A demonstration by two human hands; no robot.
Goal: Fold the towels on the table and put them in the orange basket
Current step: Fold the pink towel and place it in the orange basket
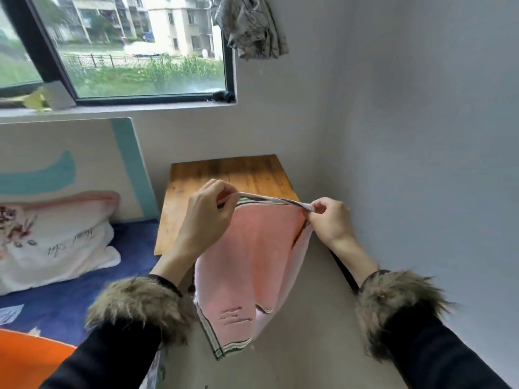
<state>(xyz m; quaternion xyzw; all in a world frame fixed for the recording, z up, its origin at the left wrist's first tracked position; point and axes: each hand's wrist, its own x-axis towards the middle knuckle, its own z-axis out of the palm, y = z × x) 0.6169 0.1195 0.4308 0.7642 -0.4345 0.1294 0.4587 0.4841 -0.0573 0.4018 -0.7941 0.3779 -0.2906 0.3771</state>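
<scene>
Hands [209, 217] [330, 220] pinch pink towel [252, 256] taut, aloft.

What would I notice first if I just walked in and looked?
First, the pink towel hanging in the middle, pinched by its top edge between the left hand and the right hand above the wooden table. Next, the bright orange basket peeking in at the bottom left corner.

Worktop [238, 171] far end: bare wood.
Right of worktop: wall [421, 164] close.
Left of worktop: bed [84, 290], pillow [56, 242].
</scene>
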